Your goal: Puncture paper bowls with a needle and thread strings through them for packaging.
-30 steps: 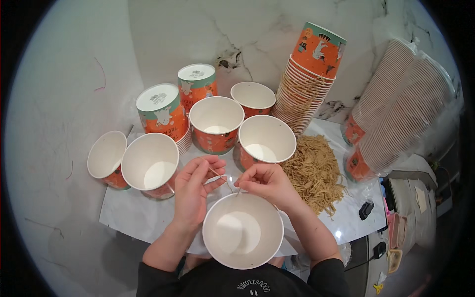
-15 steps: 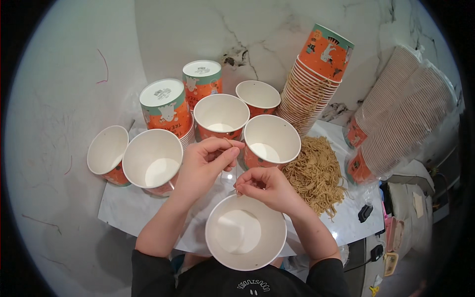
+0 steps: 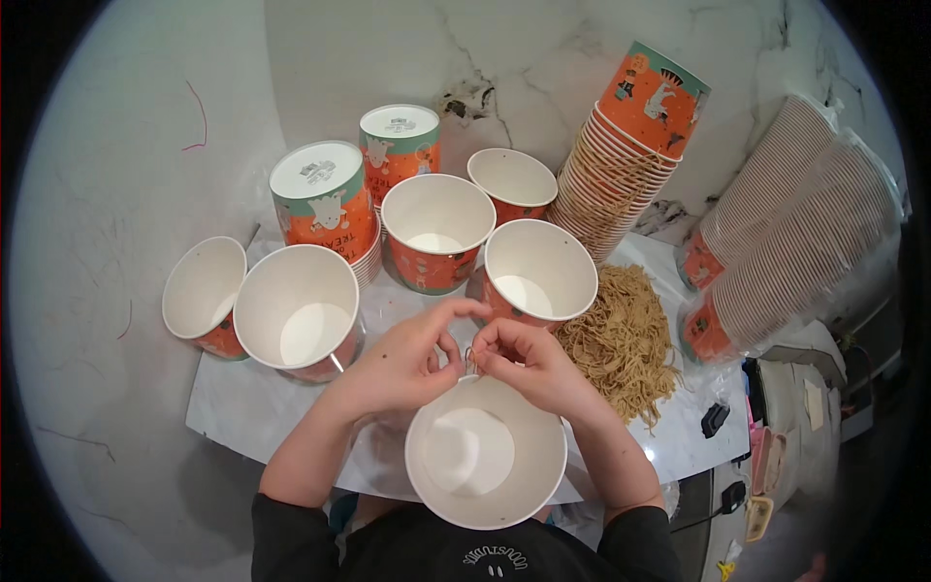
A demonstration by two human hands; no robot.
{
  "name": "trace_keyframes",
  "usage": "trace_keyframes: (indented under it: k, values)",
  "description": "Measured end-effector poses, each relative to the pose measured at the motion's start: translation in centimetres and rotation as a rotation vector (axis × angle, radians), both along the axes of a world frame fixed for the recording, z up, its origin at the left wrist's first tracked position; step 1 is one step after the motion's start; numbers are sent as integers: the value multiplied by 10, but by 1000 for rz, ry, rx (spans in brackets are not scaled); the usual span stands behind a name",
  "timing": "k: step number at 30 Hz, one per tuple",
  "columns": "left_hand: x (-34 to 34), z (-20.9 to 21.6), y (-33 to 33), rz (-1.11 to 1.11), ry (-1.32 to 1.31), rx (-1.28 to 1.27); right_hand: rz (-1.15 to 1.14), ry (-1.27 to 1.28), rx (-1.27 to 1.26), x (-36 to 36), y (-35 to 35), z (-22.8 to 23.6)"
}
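Observation:
My right hand (image 3: 531,367) pinches a thin brown cord (image 3: 471,360) just above the far rim of an open paper bucket. That white-lined bucket (image 3: 519,466) stands upright close to my body, mouth up. My left hand (image 3: 407,361) is beside it, thumb and a finger pinched together and the index finger stretched forward. Whatever lies in the left pinch is too small to make out. To the right of my right hand lies a tangled pile of tan cords (image 3: 621,339). Both hands are over the bucket's far edge, close together.
Several open orange paper buckets (image 3: 296,301) stand beyond my hands, with upturned stacks (image 3: 325,209) behind. A tall leaning stack (image 3: 621,175) has cords along its side. Wrapped bucket stacks (image 3: 795,242) stand right. A small black object (image 3: 716,419) lies on the marble-patterned table (image 3: 218,407).
My left hand has come down toward the near bucket, its index finger now extended. My right hand keeps its pinch near the rim. The view has shifted slightly.

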State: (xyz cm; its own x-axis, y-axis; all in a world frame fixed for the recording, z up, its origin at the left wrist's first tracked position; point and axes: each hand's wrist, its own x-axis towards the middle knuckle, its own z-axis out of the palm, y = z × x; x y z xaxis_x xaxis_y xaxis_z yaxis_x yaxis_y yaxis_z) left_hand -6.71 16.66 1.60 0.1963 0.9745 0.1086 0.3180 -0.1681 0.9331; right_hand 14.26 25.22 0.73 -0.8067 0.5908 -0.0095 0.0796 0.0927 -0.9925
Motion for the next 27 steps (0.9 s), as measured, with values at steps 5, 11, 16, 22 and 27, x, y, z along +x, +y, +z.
trace_keyframes:
  k: [5, 11, 16, 22, 27]
  values:
    - [1, -21, 3, 10, -102, 116, 24, 10, 52, 2, 0, 0]
    - [-8, -30, 5, 23, -135, 147, 70, -3, 90, -3, 5, 4]
    - [-14, -41, 9, 44, -229, 31, 63, 47, 15, -11, 8, -3]
    - [-9, -44, 11, 82, -581, -170, 25, 38, 194, -14, 7, -1]
    - [-6, -44, 7, 134, -464, -97, -35, -2, 380, -14, 1, 9]
